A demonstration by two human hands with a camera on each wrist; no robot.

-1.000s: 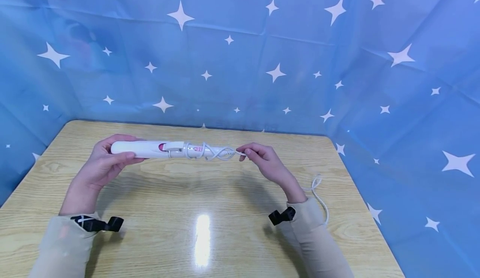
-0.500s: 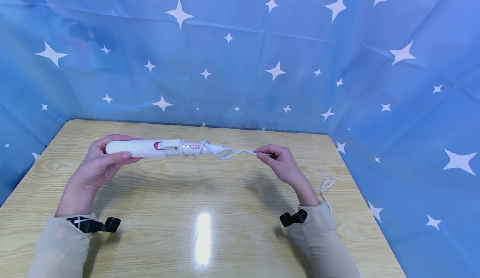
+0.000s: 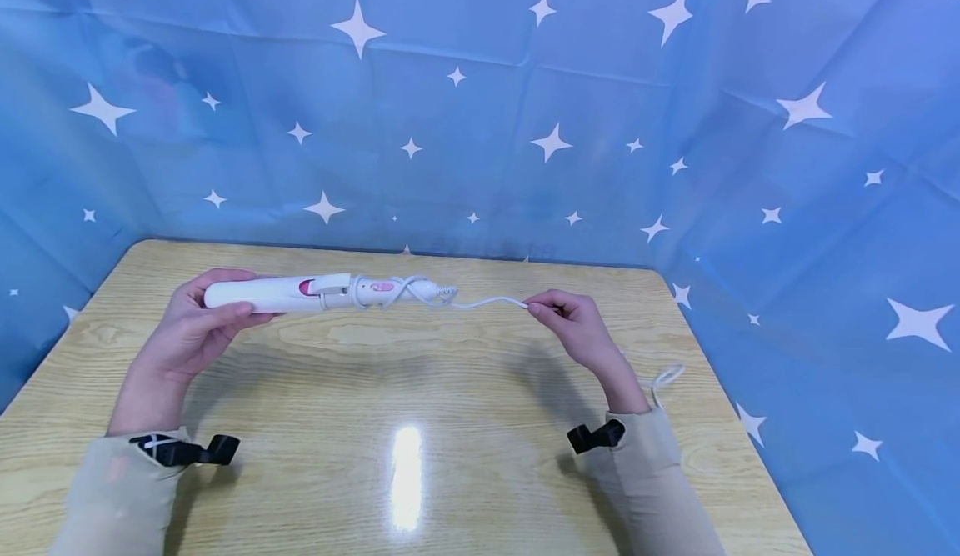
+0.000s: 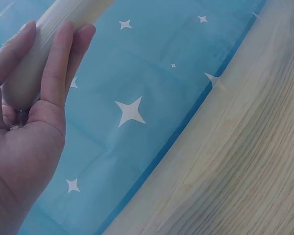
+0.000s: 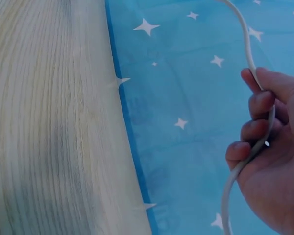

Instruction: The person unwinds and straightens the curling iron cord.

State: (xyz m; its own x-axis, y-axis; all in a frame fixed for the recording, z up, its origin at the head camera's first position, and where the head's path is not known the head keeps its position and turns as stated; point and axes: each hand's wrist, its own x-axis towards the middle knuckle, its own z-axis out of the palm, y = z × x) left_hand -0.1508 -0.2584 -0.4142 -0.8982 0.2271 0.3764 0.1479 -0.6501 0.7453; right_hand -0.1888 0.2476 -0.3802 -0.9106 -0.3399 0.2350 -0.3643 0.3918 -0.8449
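A white curling iron (image 3: 262,293) with pink accents is held level above the table in the head view. My left hand (image 3: 180,327) grips its thick rounded end, thumb on the near side. In the left wrist view, the fingers wrap that smooth white barrel (image 4: 36,63). Loops of white cord (image 3: 491,299) cross the slimmer end with the pink buttons. Farther right, my right hand (image 3: 577,331) pinches the cord, which runs loosely from the iron to the fingertips. The right wrist view shows the cord passing across the curled fingers and out below the palm (image 5: 274,171).
More of the white cord (image 3: 663,379) trails near the right forearm, partly hidden by it. The wooden table (image 3: 360,389) lies below both hands. A blue curtain with white stars (image 3: 450,164) hangs behind the table and along its sides.
My right hand has moved right along with the cord, drawing some loops off the iron's slim end into a loose stretch. The left hand and iron have shifted slightly left.
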